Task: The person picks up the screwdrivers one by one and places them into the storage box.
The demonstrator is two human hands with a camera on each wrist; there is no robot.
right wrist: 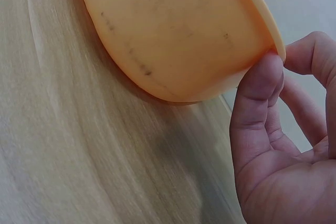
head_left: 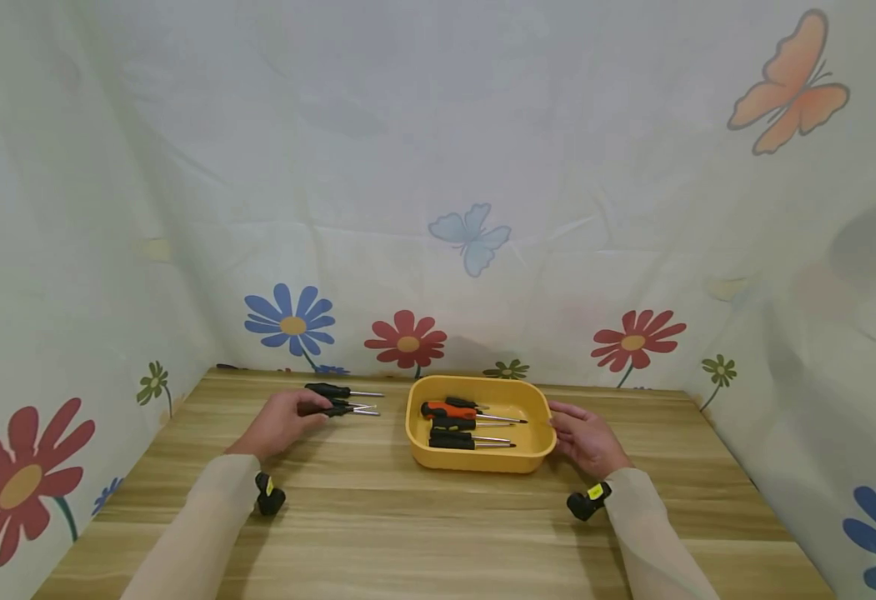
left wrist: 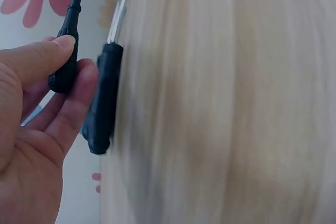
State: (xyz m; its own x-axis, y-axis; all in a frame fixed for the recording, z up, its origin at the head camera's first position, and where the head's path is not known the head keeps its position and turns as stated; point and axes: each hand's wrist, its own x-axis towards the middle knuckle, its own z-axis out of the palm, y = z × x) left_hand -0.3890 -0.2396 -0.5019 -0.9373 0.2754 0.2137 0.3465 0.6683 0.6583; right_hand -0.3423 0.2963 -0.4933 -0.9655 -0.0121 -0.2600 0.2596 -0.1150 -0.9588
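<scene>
My left hand (head_left: 282,427) pinches a black-handled screwdriver (left wrist: 70,30) between thumb and fingers, raised off the wood in the left wrist view. Just beside it, other black-handled screwdrivers (left wrist: 107,93) lie on the table, one of them (head_left: 328,390) farther back. At the yellow plastic bin (head_left: 475,461), my right hand (head_left: 593,442) grips the right end, thumb and fingertip on either side of its rim (right wrist: 265,11). Inside the bin lie several screwdrivers, one with an orange-and-black handle (head_left: 445,410) and others with black handles (head_left: 451,443), shafts mostly toward the right.
The wooden table (head_left: 438,533) meets a pale curtain (head_left: 377,167) printed with flowers and butterflies at the back and sides. Each sleeve cuff carries a small black camera, on the left wrist (head_left: 269,497) and the right wrist (head_left: 586,502).
</scene>
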